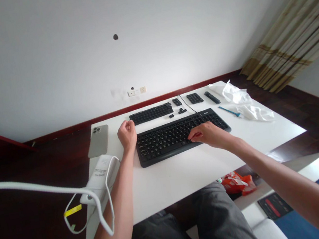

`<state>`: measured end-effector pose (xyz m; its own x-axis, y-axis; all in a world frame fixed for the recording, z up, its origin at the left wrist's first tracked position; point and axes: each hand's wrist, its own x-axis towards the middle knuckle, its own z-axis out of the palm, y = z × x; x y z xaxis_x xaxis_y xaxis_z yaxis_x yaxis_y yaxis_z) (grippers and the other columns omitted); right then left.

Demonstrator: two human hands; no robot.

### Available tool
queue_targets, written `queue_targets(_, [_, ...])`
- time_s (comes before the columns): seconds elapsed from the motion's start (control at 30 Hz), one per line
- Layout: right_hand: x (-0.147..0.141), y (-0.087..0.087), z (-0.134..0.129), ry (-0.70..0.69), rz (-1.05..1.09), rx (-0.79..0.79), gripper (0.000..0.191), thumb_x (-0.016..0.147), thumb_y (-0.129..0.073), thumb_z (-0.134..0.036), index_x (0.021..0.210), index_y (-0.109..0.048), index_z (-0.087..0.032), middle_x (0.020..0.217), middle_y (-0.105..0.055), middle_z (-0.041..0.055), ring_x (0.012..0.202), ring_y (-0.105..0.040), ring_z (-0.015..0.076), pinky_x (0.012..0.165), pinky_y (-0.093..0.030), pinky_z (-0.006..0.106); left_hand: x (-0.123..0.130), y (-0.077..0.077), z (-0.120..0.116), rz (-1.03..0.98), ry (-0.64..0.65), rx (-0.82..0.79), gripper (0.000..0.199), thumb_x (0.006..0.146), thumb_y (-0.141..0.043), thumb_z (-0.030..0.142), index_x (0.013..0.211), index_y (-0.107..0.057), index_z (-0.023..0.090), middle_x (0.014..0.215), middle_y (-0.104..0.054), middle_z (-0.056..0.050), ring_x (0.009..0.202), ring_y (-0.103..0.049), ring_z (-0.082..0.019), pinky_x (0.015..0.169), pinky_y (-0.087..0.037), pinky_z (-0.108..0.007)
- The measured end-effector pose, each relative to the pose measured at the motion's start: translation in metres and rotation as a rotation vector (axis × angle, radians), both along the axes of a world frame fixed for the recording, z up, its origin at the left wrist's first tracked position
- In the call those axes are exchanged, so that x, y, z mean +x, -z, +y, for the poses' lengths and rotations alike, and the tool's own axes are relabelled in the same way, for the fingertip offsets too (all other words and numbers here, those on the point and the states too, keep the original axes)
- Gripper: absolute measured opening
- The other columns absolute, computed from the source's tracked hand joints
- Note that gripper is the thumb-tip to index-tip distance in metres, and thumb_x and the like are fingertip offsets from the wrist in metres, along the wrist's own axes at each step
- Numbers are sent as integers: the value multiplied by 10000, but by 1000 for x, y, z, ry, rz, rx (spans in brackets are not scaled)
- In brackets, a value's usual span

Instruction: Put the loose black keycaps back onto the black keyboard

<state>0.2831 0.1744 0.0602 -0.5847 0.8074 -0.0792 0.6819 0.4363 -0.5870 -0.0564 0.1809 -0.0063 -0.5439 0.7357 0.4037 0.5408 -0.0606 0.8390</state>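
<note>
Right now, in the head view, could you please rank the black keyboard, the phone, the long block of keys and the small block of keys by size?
Largest: the black keyboard. Then the long block of keys and the phone, too alike to rank, the phone nearer the camera. Smallest: the small block of keys.

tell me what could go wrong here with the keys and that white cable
The left hand sits just in front of the rows of black keycaps, so a careless move might knock them out of order. The right hand rests on the black keyboard and could press keys or shift it. The white cable loops over the table edge beside the left forearm and might snag, dragging the white charger off.
</note>
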Motion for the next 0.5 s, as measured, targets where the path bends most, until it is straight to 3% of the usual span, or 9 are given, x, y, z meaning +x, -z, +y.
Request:
queue_targets(0.23, [0, 3, -9, 2, 27, 8, 200, 900, -639, -146, 1004, -791, -225, 976, -811, 15, 886, -770, 199, 831, -607, 290, -1, -1, 1, 26, -19, -37, 336, 936, -549, 344, 637, -485, 204, 562, -521, 33, 552, -428, -124, 601, -306, -266])
queue_targets(0.5, [-4, 4, -5, -33, -43, 78, 224, 888, -650, -106, 985, -808, -231, 988, -810, 12, 868, -768, 203, 830, -606, 299, 0, -1, 0, 15, -6, -25, 342, 938, -557, 343, 634, -476, 207, 552, -508, 35, 544, -421, -125, 595, -304, -271])
